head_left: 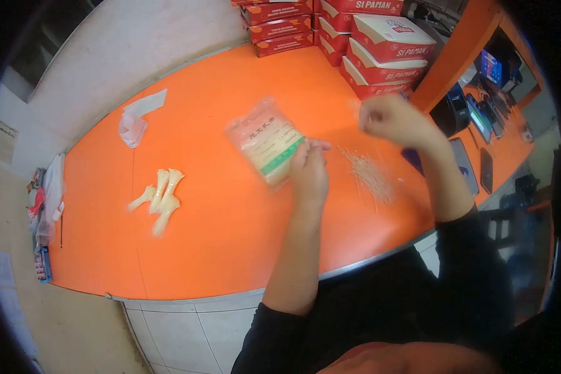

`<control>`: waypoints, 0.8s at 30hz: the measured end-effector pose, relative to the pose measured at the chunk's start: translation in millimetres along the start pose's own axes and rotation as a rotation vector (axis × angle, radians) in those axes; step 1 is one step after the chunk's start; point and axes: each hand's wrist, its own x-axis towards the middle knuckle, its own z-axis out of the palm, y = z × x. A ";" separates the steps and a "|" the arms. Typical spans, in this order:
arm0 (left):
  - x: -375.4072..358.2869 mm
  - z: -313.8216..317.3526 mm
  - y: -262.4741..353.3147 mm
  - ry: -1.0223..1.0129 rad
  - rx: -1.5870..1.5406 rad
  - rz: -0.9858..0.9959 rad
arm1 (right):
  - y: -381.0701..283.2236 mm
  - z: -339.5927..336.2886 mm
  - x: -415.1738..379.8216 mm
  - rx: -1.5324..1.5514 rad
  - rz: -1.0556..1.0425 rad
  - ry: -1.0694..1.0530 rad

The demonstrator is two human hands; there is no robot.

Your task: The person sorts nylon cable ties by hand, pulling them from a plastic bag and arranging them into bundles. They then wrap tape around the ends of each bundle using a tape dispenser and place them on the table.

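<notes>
My left hand (308,165) grips the lower right edge of a clear plastic packet (268,143) with a pink top, printed text and a green stripe. My right hand (389,119) is raised to the right of it, fingers curled and blurred by motion; whether it holds anything is too smeared to tell. Thin pale sticks (371,177) lie scattered on the orange table (230,249), just below my right hand. Farther left lie several small tied bags (162,196) with pale yellow contents.
Red and white boxes (389,53) stand stacked at the back beside an orange post (458,56). A crumpled clear wrapper (133,129) and a white strip (146,103) lie at the back left. Phones (486,170) and a dark device (452,109) are at the right.
</notes>
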 end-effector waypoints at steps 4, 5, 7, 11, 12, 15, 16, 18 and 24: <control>-10.2 5.0 -2.5 -0.189 0.798 0.046 | 7.9 34.4 -38.3 -0.316 0.179 -0.248; -11.3 5.5 -3.0 -0.193 0.801 0.041 | 4.8 38.4 -43.7 -0.316 0.316 -0.250; -12.8 6.5 -3.7 -0.384 1.016 -0.228 | 25.9 31.5 -51.7 -0.248 0.349 -0.126; -13.2 14.6 0.2 -0.408 0.786 -0.599 | 30.0 21.5 -67.8 -0.333 0.517 0.052; -11.9 14.5 -6.8 -0.448 0.817 -0.420 | 29.9 23.5 -71.8 -0.433 0.622 0.035; -16.6 22.2 -19.7 -0.488 0.884 -0.180 | 44.6 40.8 -86.7 -0.429 0.536 0.050; -19.6 26.3 -17.2 -0.491 0.930 -0.111 | 43.8 43.4 -90.9 -0.428 0.541 0.046; -22.5 29.8 -19.1 -0.496 0.929 -0.084 | 35.5 47.4 -93.1 -0.207 0.432 0.020; -24.0 29.3 -3.7 -0.456 1.031 -0.064 | 18.1 33.4 -77.7 -0.240 0.416 0.024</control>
